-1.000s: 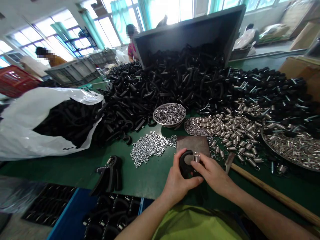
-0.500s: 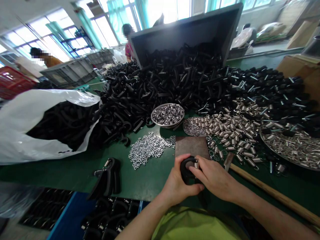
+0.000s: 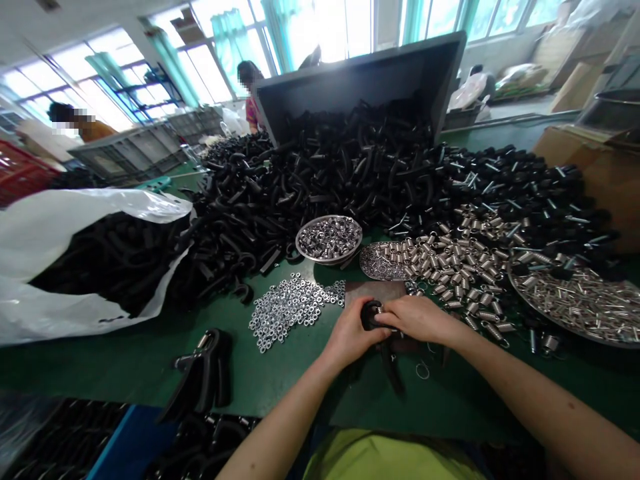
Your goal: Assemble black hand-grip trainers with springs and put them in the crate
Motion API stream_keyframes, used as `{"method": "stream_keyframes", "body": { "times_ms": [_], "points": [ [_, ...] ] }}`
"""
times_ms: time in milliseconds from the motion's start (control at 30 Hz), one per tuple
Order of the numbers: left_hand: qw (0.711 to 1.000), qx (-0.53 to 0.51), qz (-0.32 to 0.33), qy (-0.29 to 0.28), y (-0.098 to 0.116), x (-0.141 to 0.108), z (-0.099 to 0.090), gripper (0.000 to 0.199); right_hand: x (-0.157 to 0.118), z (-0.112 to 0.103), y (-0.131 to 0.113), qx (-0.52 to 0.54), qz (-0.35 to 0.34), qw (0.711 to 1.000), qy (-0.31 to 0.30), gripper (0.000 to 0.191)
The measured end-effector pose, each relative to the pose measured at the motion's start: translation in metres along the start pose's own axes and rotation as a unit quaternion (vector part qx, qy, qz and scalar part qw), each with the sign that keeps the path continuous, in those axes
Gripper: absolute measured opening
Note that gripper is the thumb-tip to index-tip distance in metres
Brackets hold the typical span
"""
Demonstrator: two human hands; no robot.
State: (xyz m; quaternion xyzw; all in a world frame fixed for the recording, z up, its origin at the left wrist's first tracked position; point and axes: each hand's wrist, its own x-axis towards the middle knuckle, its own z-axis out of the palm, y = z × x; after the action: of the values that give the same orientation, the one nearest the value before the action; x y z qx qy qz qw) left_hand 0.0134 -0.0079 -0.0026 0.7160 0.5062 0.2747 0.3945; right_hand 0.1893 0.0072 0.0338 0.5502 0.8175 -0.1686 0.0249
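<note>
Both the left hand (image 3: pixel 350 333) and the right hand (image 3: pixel 420 319) grasped a curved black handle (image 3: pixel 389 370) at the near side of the metal plate (image 3: pixel 375 289). Green worktop (image 3: pixel 275 383) stretched left, between loose nuts (image 3: pixel 285 310) and its near edge. The handle's long axis ran far to near, its lower end pointing near, slightly right.

Held spring (image 3: pixel 379 309) shiny metal; bag (image 3: pixel 30 223) glossy plastic; carton (image 3: pixel 607 175) matt cardboard

One head-worn view, forward and down; left hand (image 3: pixel 347 335) and right hand (image 3: pixel 423 319) near, windows (image 3: pixel 345 27) far.
</note>
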Motion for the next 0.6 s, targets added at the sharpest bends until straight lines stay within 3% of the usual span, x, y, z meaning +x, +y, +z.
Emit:
{"method": "stream_keyframes", "body": {
  "times_ms": [133,233,400,600],
  "points": [
    [0.974,0.211,0.055,0.057,-0.003,0.035,-0.013,0.021,0.029,-0.016,0.033,-0.04,0.065,0.997,0.031,0.022],
    [0.943,0.327,0.04,0.056,-0.001,0.068,-0.012,0.017,0.052,-0.018,0.048,-0.07,0.115,0.99,0.053,0.019],
    [0.928,0.368,0.001,0.049,-0.001,0.109,0.003,0.019,0.072,-0.009,0.053,-0.104,0.127,0.986,0.042,0.028],
    [0.924,0.38,-0.026,0.026,-0.004,0.125,0.009,0.018,0.078,-0.007,0.058,-0.121,0.126,0.984,0.031,0.031]
  ]
}}
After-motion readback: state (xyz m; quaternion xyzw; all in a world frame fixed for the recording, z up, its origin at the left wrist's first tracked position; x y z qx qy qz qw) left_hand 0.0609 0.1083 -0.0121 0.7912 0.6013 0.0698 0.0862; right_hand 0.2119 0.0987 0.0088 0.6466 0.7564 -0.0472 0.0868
